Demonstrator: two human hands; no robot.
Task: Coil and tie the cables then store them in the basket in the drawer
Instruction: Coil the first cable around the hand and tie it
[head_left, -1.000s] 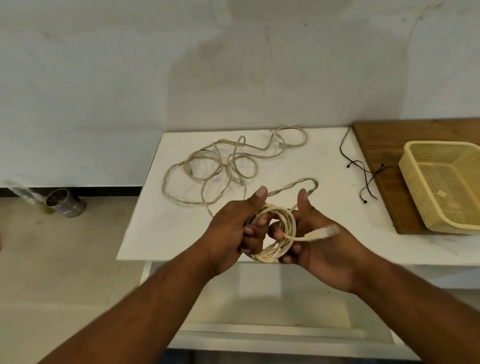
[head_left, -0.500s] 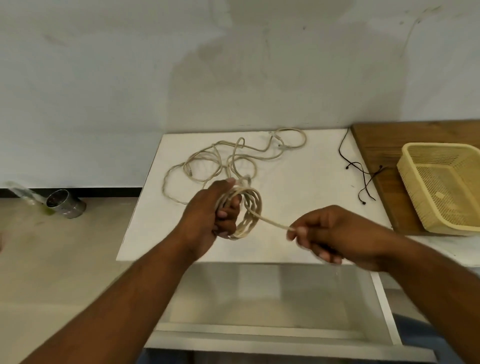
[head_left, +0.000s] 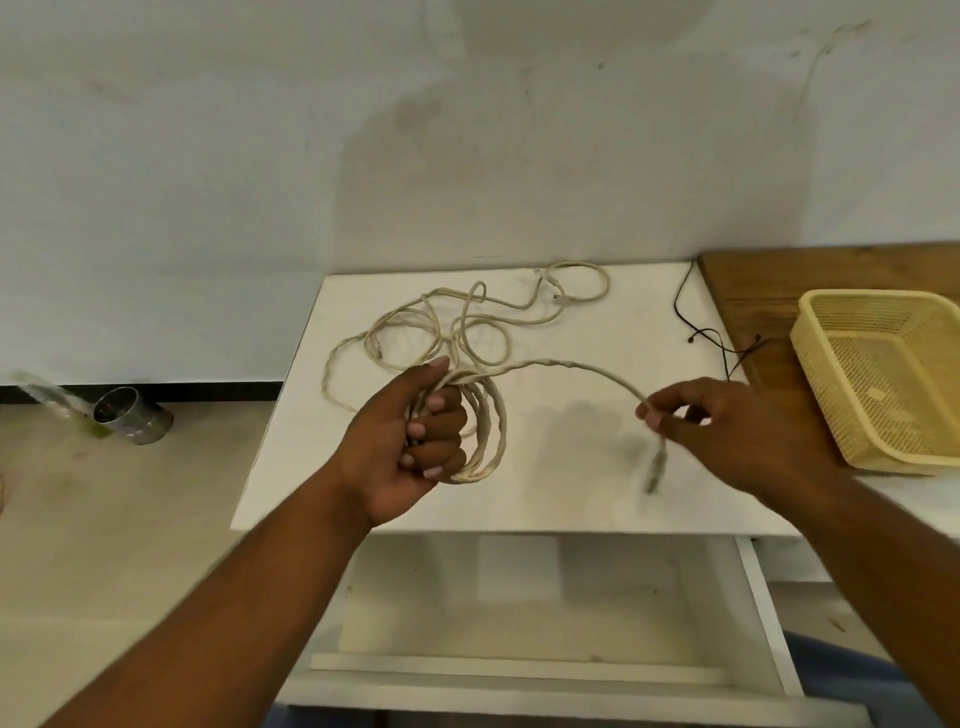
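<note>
My left hand (head_left: 410, 441) grips a coil of cream cable (head_left: 488, 426) above the white table (head_left: 291, 462). A free length arcs right from the coil to my right hand (head_left: 727, 431), which pinches it near its end; the clear plug (head_left: 655, 467) dangles below the fingers. A second cream cable (head_left: 467, 317) lies loose and tangled at the back of the table. A yellow mesh basket (head_left: 810, 374) stands on a wooden board (head_left: 753, 286) at the right. Below the table edge the white drawer (head_left: 519, 623) is pulled out.
A thin black cord (head_left: 711, 338) lies across the table's right side and the board's edge. A metal can (head_left: 130, 415) lies on the floor at the left by the wall. Blue cloth (head_left: 857, 686) shows at the bottom right.
My right hand has moved right and up, drawing the cable end out from the coil into an arc. My left hand keeps its hold on the coil, now slightly lower.
</note>
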